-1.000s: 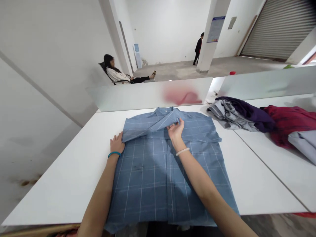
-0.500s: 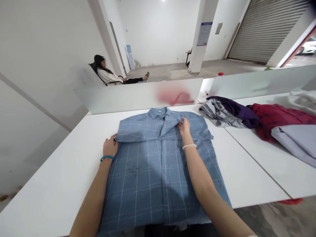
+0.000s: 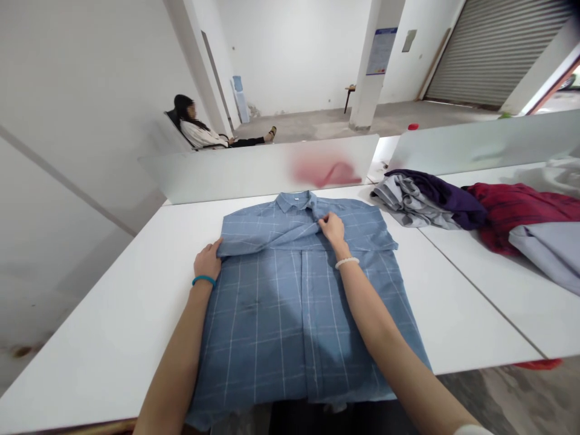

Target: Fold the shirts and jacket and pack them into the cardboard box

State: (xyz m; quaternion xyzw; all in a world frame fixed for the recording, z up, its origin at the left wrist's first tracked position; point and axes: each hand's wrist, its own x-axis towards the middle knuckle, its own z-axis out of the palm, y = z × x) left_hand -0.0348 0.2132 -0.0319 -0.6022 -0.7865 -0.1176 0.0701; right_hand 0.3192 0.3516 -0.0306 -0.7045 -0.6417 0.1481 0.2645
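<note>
A blue checked shirt [image 3: 267, 314] lies spread on the white table, its collar at the far side and its lower edge reaching the near edge. Both sleeves are laid across the chest. My right hand [image 3: 333, 229], with a pale bead bracelet, pinches the sleeve cloth near the front opening, below the collar, and lifts it a little. At the shirt's left edge my left hand [image 3: 208, 258], wearing a teal band, grips the folded side of the sleeve; its fingertips are partly hidden by the cloth.
A frosted divider [image 3: 254, 169] runs along the table's [image 3: 127, 290] far edge. Grey and purple clothes [image 3: 417, 202], a red checked garment [image 3: 512, 208] and a light grey cloth [image 3: 548, 248] are heaped to the right. Beyond the divider a person [image 3: 197, 130] sits in a chair.
My right hand has moved slightly left with the pinched cloth, pulling a diagonal crease across the chest. My left hand stays at the shirt's left edge. The view has shifted a little.
</note>
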